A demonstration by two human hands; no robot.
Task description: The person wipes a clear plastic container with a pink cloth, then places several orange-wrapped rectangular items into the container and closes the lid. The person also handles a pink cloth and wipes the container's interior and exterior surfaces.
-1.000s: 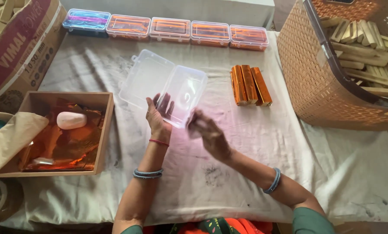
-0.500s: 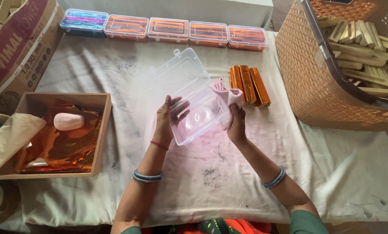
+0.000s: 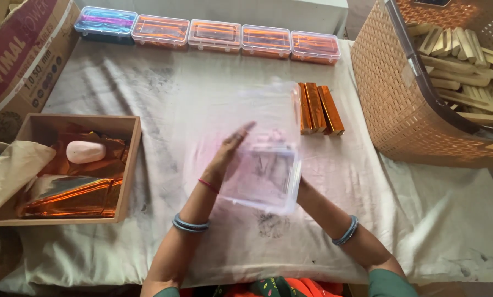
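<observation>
An open clear plastic box (image 3: 264,175) is held up over the white cloth (image 3: 147,104) in the middle of the view, its lid blurred and raised behind it. My left hand (image 3: 227,151) lies flat against the box's left side, fingers straight. My right hand is almost wholly hidden behind the box; only its wrist (image 3: 312,199) shows, so its grip looks to be on the box's right or underside. Three orange foil-wrapped bars (image 3: 318,107) lie side by side on the cloth just beyond the box.
A row of several closed clear boxes (image 3: 213,34) with orange contents lines the far edge. A wooden tray (image 3: 128,159) at left holds orange foil sheets and a pale pink oval block (image 3: 85,151). A woven basket (image 3: 400,104) of wooden sticks stands at right; a cardboard carton (image 3: 21,55) at far left.
The open box has been lifted off the cloth and brought toward me. Both hands closed around it and it now sits lower in view, tilted.
</observation>
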